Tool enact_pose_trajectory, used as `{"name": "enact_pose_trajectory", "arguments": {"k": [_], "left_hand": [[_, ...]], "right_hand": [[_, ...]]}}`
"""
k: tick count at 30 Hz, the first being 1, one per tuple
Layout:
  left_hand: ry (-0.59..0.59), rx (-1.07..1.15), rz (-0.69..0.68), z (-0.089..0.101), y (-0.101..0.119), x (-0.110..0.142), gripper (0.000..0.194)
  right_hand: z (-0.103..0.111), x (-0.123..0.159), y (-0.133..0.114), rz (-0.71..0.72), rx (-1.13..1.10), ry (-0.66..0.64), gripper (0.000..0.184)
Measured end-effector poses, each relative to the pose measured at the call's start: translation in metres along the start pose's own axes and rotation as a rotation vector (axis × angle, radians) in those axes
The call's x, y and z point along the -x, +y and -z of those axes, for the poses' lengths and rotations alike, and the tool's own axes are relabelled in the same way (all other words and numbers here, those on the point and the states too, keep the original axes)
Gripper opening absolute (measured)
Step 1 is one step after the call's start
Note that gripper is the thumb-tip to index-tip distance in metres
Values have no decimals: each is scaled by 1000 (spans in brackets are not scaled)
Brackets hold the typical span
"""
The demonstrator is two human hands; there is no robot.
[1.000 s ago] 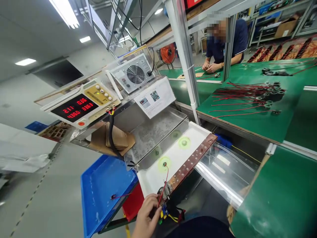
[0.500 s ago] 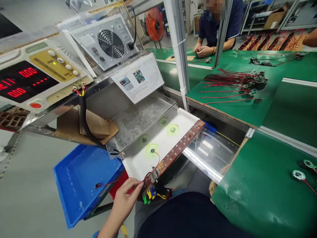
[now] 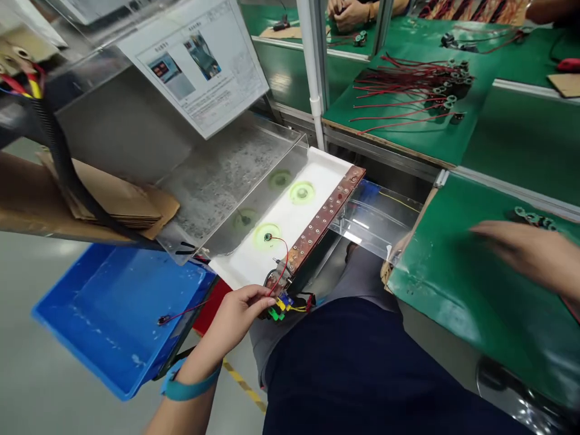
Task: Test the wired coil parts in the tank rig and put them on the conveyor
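My left hand (image 3: 242,311) is closed, with thumb and forefinger pinching a red wire (image 3: 287,251). The wire curves up to a small round component (image 3: 268,237), which sits in a yellow-green ring on the white plate (image 3: 321,163). Just beside these fingers are a small metal clamp-like fixture (image 3: 281,275) and yellow, green and blue connectors (image 3: 281,304). Over the green mat at right, my right hand (image 3: 530,251) is smeared by motion, near several small round components (image 3: 534,216). Whether it holds anything cannot be made out.
A brown strip with metal studs (image 3: 326,212) edges the white plate. At left stand a blue bin (image 3: 122,290) with one wired component (image 3: 164,319) and folded cardboard (image 3: 113,193). Beyond a white post (image 3: 310,66) lie bundled red-wired parts (image 3: 448,90) and another person's hands (image 3: 348,13).
My right hand has come into view over the green mat. The camera view has tilted down and shifted. The left hand still pinches the red wire, and the component stays on its ring.
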State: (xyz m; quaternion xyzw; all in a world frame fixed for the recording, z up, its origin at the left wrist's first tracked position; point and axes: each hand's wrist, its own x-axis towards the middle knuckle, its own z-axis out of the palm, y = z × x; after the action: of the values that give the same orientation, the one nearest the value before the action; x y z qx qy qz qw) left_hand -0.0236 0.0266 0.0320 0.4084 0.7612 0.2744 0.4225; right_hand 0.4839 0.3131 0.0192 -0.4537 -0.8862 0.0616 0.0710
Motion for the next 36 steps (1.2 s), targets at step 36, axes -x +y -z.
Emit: {"name": "enact_pose_trajectory", "arguments": {"k": [36], "left_hand": [[123, 1011, 24, -45, 19, -5, 20]], "right_hand": [[-108, -69, -368, 127, -1711, -850, 43]]}}
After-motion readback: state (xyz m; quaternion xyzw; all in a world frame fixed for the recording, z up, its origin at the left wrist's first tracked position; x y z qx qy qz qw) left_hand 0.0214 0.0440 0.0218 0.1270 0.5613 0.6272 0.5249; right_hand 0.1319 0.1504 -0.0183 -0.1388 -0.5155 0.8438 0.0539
